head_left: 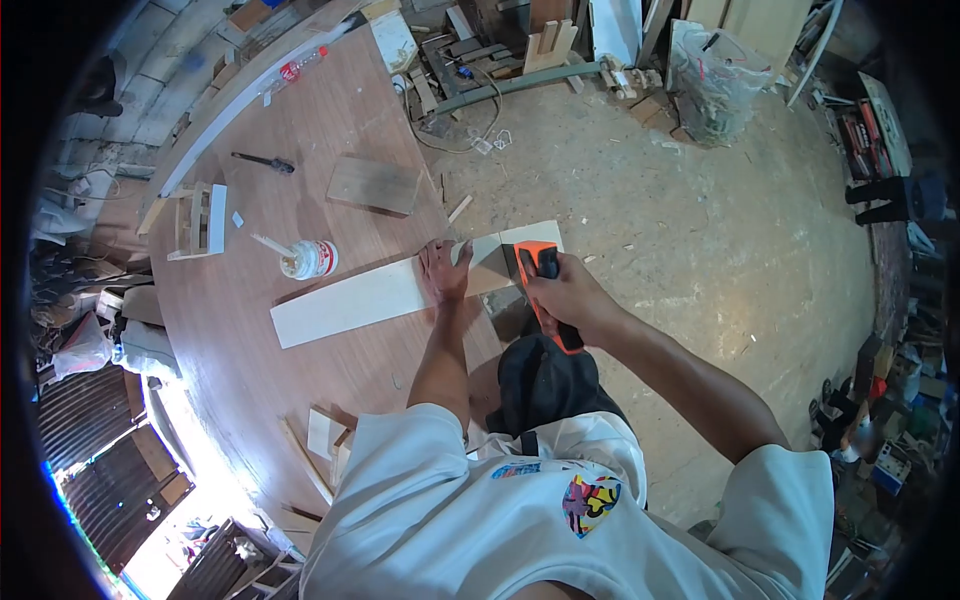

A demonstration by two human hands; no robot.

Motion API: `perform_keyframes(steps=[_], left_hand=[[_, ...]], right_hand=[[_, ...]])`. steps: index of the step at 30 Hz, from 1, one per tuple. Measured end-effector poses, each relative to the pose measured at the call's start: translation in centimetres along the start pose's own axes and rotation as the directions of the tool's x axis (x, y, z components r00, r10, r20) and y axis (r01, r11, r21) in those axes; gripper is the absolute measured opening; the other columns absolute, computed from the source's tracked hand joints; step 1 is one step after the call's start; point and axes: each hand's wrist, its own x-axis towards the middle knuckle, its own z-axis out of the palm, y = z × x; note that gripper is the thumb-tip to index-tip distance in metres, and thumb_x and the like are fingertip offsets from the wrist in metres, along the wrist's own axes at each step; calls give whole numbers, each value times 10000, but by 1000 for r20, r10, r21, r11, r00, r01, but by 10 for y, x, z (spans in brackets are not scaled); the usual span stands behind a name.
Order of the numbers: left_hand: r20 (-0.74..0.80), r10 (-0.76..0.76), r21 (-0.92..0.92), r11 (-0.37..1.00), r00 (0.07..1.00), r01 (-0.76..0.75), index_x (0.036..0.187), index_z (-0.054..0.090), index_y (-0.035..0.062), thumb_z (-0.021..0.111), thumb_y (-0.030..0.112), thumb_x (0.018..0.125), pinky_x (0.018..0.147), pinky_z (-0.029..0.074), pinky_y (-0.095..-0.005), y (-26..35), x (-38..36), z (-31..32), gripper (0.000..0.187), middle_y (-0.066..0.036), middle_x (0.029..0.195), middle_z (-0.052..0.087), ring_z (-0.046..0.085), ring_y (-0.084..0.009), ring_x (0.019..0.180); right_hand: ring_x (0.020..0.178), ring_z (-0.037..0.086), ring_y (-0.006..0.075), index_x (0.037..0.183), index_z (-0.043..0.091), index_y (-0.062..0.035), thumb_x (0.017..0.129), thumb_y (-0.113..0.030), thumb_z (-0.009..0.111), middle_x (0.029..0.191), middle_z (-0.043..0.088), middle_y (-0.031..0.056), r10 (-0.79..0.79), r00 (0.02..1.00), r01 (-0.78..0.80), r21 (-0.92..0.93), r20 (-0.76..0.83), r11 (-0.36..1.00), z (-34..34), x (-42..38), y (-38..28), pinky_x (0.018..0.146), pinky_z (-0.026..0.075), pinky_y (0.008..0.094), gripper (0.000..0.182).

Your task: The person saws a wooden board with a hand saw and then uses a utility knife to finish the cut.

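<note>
A long pale board (pixel 345 305) lies across the table, and its right end sticks out past the table's edge. My left hand (pixel 443 270) presses flat on it near that edge, with the fingers spread. My right hand (pixel 568 300) is closed around the orange and black handle of a handsaw (pixel 537 256). The saw's blade, seen almost edge-on, sits at the overhanging part of the board, where a thin line runs across the wood. Most of the blade is hidden.
On the brown table (pixel 250 370) stand a white jar (pixel 318 259) with a stick in it and a small wooden frame (pixel 200 222). A short wood block (pixel 375 184), a dark tool (pixel 263 162) and a plastic bottle (pixel 303 64) lie farther off. Scrap wood and a filled plastic bag (pixel 720 88) are beyond.
</note>
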Motion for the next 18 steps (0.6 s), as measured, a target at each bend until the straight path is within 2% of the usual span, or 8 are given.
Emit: perform_keyframes(steps=[3,7,9,10,12,15,18], left_hand=[[9,-6,-6,1000,1000,6,920,673,104,748,386,804,895,428,-434,2,4,-1,314,-77,980,594,559,-289,996],[84,-39,-17,999,996,41,942,671,75,720,427,822,900,440,-446,2,0,-5,375,-114,1010,592,560,-314,996],[71,-31,-16,999,997,32,944,669,76,720,434,822,902,438,-447,-1,1,-1,382,-113,1007,591,560,-313,997],[63,-30,-16,999,998,31,947,667,77,719,441,822,905,437,-448,-2,-1,-2,388,-113,1005,589,559,-312,998],[62,-20,-6,1000,998,21,945,666,78,719,445,821,907,436,-450,-2,3,0,391,-112,1004,588,558,-313,1000],[66,-33,-18,999,997,35,943,666,80,719,448,821,907,436,-452,-2,-3,0,391,-110,1002,587,556,-316,1002],[62,-32,-49,998,998,35,945,667,85,720,444,822,901,439,-452,-2,0,-2,384,-110,996,588,555,-320,1006]], right_hand=[[399,459,139,807,476,-62,856,-11,521,526,475,56,0,998,-6,-89,-63,996,-3,39,9,378,382,320,84],[406,468,144,799,475,-59,854,-15,525,546,483,51,-38,998,32,-125,-49,992,-7,116,53,370,390,330,86],[412,474,148,785,473,-54,843,-19,525,568,486,52,-82,992,69,-129,-94,989,0,146,60,366,398,333,85],[412,474,148,785,473,-54,843,-19,525,568,486,52,-78,993,66,-125,-90,990,-1,153,58,366,398,333,85],[418,483,149,801,473,-48,830,-20,522,582,480,56,30,997,-34,-59,-65,998,-5,167,48,364,405,336,64],[421,491,155,817,471,-44,823,-15,516,576,469,58,64,997,-67,-53,-43,996,-7,164,46,359,406,338,54],[421,491,159,831,474,-40,825,-11,518,580,473,57,-26,995,13,-137,-99,990,0,148,53,360,405,340,52]])
